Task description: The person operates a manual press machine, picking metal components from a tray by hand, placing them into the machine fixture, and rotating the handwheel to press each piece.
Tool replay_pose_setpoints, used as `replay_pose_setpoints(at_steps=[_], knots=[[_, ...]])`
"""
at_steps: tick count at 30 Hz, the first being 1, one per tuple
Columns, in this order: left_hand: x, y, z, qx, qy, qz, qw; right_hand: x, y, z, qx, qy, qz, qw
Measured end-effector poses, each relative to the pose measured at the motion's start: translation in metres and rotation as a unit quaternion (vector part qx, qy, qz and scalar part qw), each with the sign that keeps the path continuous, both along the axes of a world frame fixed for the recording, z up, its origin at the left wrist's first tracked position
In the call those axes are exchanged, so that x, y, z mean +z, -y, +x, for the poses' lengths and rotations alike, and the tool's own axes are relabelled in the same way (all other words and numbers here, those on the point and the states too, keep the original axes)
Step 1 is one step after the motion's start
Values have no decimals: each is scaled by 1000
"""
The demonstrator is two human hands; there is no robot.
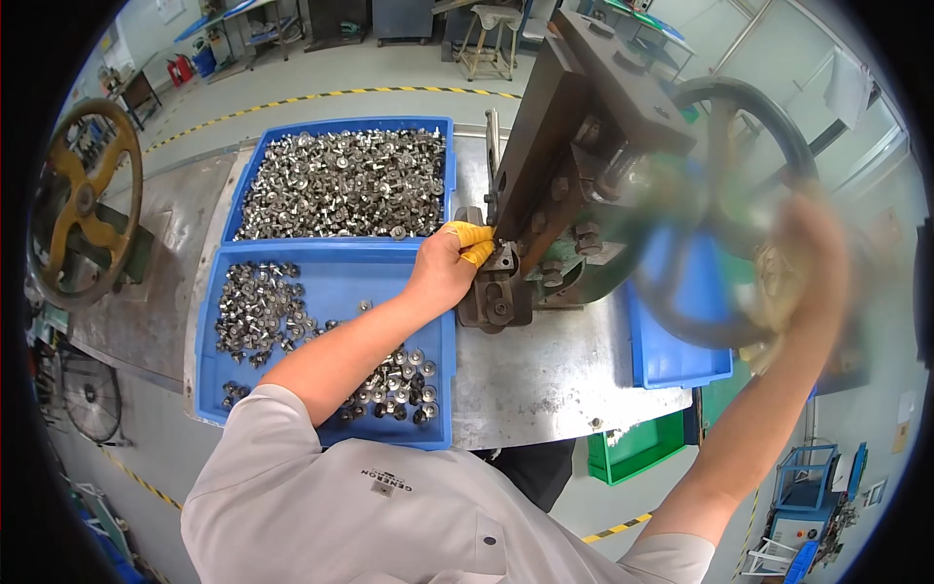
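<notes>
My left hand point(449, 265), with yellow coverings on its fingertips, reaches into the tooling at the base of a dark metal hand press point(545, 146). Its fingers are pinched together beside the small metal fixture point(496, 292); whatever lies between them is hidden. On the right, my right hand point(809, 229) is at the rim of the press's large dark handwheel point(744, 92). Motion smears that hand and the lower part of the wheel, so its fingers do not show clearly.
A blue tray point(449, 180) heaped with small metal parts stands behind another blue tray point(326, 255), where parts lie in looser piles. Right of the press is a third blue tray point(681, 368). A green bin point(637, 453) sits below the metal bench point(545, 389). Far left stands a yellowish handwheel point(63, 161).
</notes>
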State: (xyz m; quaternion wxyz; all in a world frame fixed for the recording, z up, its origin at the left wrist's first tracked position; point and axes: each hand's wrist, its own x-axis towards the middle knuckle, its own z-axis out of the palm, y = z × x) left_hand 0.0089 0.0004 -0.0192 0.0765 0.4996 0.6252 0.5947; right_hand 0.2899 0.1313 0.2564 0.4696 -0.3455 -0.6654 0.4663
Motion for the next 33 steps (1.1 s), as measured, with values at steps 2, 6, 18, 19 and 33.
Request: replay_pose_setpoints(at_steps=[2,6,18,19,33], knots=[[10,1,-2,-14,47,-36,998,2,3,-1,-13,3,1,1000],[28,5,-4,-48,189,-145,970,9,6,-8,-53,20,2,998],[19,4,-12,-52,116,-118,985,-116,26,25,-125,-142,106,976],[18,2,-10,-59,112,-114,985,-171,16,36,-100,-182,147,967],[21,85,-76,-13,-38,-341,939,-54,10,39,-42,-23,10,999]])
